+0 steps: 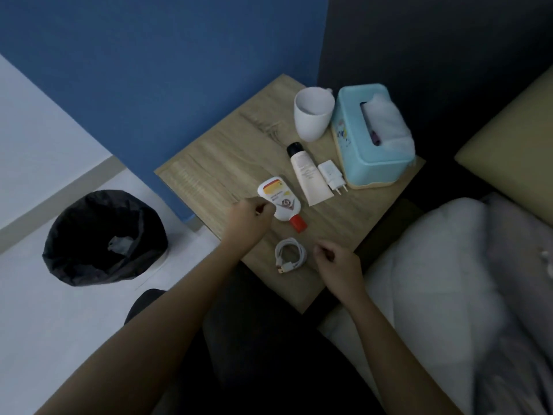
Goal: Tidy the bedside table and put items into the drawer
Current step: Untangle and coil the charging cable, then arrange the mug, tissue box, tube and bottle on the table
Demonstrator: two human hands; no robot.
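Dim light is lying over the room, where a blue wall (149, 70) is meeting a darker, near-black panel (434, 40) at the far corner. A pale floor (45, 160) with a grey skirting strip (59, 202) is spreading to the left, and a round bin lined with a black bag (104, 238) is standing on it. At the right, a bed with a white pillow (434, 265) and grey bedding (526, 339) is lying against a tan padded headboard (514, 139).

Matt wood-grain bedside table (209, 163), smooth plastic tissue box (353, 139), glossy white cup (311, 118).
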